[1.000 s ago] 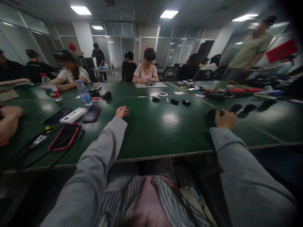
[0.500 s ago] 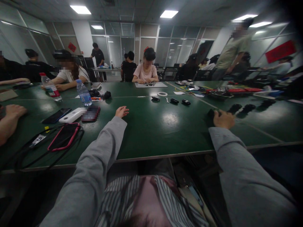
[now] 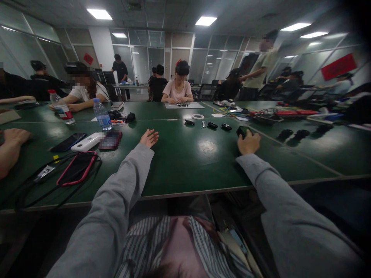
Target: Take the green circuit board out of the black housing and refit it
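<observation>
Dark blocky object (image 3: 241,131) is held in right hand (image 3: 249,143), left hand (image 3: 148,138) loosely spread.

We've both arms (image 3: 116,197) stretched forward. Our left hand (image 3: 148,138): fingers loosely spread, angled inward. Our right hand (image 3: 249,144): fingers curled in a grip, thumb inboard.
</observation>
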`<state>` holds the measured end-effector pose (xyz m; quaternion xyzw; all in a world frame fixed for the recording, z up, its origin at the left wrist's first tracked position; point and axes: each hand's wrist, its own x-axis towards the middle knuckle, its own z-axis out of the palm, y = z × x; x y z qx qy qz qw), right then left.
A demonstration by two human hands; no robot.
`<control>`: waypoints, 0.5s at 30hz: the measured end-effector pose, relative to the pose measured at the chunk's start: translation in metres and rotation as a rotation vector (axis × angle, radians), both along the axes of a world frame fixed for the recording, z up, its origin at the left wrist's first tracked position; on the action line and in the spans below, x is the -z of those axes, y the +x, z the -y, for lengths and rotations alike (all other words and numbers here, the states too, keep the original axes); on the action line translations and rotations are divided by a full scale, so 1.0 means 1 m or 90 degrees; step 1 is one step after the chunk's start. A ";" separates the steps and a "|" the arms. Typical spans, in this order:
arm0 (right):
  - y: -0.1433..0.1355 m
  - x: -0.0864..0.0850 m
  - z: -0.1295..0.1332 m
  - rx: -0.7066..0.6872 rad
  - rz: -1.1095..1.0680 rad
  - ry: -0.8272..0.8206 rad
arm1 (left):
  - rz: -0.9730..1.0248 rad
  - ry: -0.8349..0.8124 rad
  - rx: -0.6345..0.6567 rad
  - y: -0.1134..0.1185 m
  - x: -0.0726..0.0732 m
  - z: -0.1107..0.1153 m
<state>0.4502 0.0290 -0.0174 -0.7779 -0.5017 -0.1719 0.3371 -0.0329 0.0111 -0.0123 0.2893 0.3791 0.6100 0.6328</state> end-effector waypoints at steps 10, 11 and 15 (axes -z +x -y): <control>-0.268 -0.007 0.020 -0.605 -0.051 0.120 | -0.037 0.004 0.081 0.027 -0.008 0.008; -0.286 -0.006 0.028 -0.652 -0.055 0.111 | -0.040 0.008 0.085 0.030 -0.007 0.007; -0.318 -0.002 0.048 -0.785 -0.100 0.044 | -0.026 0.067 0.060 0.036 -0.003 0.004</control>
